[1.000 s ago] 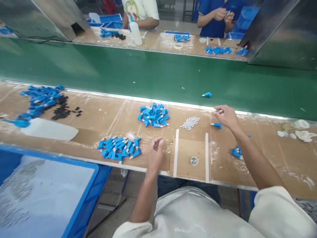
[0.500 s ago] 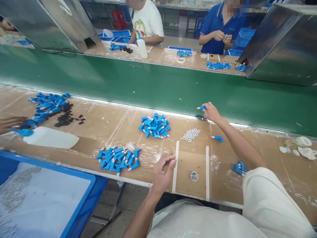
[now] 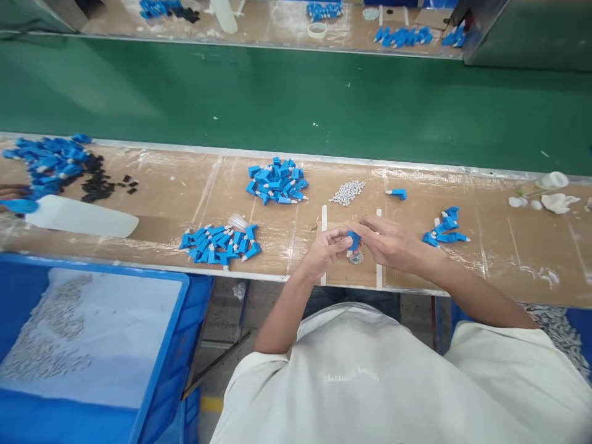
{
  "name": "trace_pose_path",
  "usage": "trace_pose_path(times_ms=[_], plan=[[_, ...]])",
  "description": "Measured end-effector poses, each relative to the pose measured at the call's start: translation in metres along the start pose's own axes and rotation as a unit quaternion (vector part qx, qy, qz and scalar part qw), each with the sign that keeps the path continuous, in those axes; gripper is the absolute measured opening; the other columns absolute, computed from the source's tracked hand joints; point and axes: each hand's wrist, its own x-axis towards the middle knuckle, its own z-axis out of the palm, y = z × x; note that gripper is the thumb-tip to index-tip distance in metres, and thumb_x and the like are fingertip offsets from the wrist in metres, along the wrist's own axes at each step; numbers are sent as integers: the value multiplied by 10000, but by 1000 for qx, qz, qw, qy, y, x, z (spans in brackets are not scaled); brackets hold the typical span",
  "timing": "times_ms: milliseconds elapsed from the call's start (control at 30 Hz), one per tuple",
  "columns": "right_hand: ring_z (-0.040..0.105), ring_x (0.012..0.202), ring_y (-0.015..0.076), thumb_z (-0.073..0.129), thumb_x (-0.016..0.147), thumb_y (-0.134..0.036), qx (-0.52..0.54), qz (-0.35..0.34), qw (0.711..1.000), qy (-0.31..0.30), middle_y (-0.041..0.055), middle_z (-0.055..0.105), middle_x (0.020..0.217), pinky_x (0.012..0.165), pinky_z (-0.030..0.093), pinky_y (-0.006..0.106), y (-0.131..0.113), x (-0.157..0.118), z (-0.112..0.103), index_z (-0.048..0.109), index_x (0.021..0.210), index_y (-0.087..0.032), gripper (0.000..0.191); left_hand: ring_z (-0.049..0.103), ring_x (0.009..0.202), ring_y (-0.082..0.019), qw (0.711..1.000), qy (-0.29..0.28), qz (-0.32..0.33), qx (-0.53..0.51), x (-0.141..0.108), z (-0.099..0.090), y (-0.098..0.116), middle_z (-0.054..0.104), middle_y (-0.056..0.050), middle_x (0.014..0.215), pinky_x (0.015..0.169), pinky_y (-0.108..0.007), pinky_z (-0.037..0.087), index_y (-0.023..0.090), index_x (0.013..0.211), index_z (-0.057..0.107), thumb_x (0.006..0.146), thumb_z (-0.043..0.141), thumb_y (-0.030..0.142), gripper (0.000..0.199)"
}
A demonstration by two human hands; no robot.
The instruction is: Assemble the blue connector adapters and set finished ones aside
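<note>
My left hand point(image 3: 326, 251) pinches a small blue plastic part point(image 3: 354, 240) with a whitish tip, just above the table's near edge. Closed around the same part from the other side is my right hand point(image 3: 391, 245), its fingers partly hiding it. Directly below lies a small round clear dish point(image 3: 356, 258), between two white tape strips. A pile of tiny white pieces point(image 3: 348, 192) sits beyond my hands. Single blue part point(image 3: 398, 193) rests to the right of that pile, and several more blue parts point(image 3: 446, 229) lie to the right of my right hand.
Two heaps of blue parts point(image 3: 277, 181) point(image 3: 221, 244) lie left of my hands. A white bottle point(image 3: 86, 216) lies on its side near black pieces point(image 3: 97, 180) and a co-worker's hand point(image 3: 12, 192). A green conveyor belt point(image 3: 277, 98) runs behind; a blue bin point(image 3: 182, 308) stands at lower left.
My right hand has come back from the belt's edge to my left hand, and both now meet at a blue part. More blue parts show at right. The view has tipped downward.
</note>
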Motion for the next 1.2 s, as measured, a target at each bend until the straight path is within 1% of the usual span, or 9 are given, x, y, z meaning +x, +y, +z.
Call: trace_pose_path(times_ms=[133,233,300,400,500,567,700,933,1200], plan=[[639,857,204,583,990,-369,169,137,973,69,102,664,1074,732,576,338,-9,-23,8,603,1400,-248,428,634,674,-119,1000,21,-8,-6,-10,-16,-11,737,-42,798,619,-228,494,148,936,777,520,989,459,561],[625,763,174,739,860,-508,279,308,901,128,67,675,1001,689,574,332,-7,-43,21,708,1257,-240,480,595,622,-96,997,56,4,-47,-16,-32,-17,729,-41,779,561,-211,462,148,959,786,548,979,434,536],[597,686,156,776,793,-561,341,385,848,125,40,674,858,623,537,308,-5,-54,36,759,1114,-199,484,589,621,-93,995,71,7,-77,-18,-40,-21,728,-47,784,542,-205,454,140,966,784,569,969,395,507],[557,618,136,816,708,-599,401,439,796,109,13,655,714,568,479,281,-3,-62,61,770,1006,-155,537,595,643,-94,991,78,8,-111,-20,-46,-27,723,-50,791,539,-193,464,132,989,778,603,947,326,464],[540,585,123,839,674,-594,409,463,778,114,14,669,678,550,448,269,-3,-61,76,773,925,-143,520,586,626,-82,987,77,2,-139,-20,-46,-32,709,-42,764,512,-166,456,129,970,779,603,947,298,438],[560,593,130,830,694,-585,403,460,783,113,37,705,711,556,454,274,-3,-58,77,776,862,-148,472,588,615,-77,985,79,-4,-156,-20,-45,-34,704,-39,745,488,-146,440,123,946,780,590,956,291,431],[612,658,164,805,745,-564,354,419,827,124,64,743,775,606,485,300,-2,-53,74,799,786,-178,388,592,587,-69,979,94,-10,-182,-21,-47,-35,700,-25,732,490,-137,450,114,960,780,593,954,251,428],[565,627,166,733,880,-503,268,311,900,142,47,703,741,550,454,306,-12,-51,79,827,839,-251,273,580,565,-56,977,94,-11,-193,-22,-50,-36,703,-23,734,505,-137,450,93,991,765,639,925,198,400],[620,713,184,649,977,-319,145,173,966,127,45,691,766,661,506,333,-8,-50,83,800,899,-248,183,599,580,-59,974,109,-15,-199,-24,-51,-39,730,-42,797,520,-147,459,85,1011,757,705,868,144,331]])
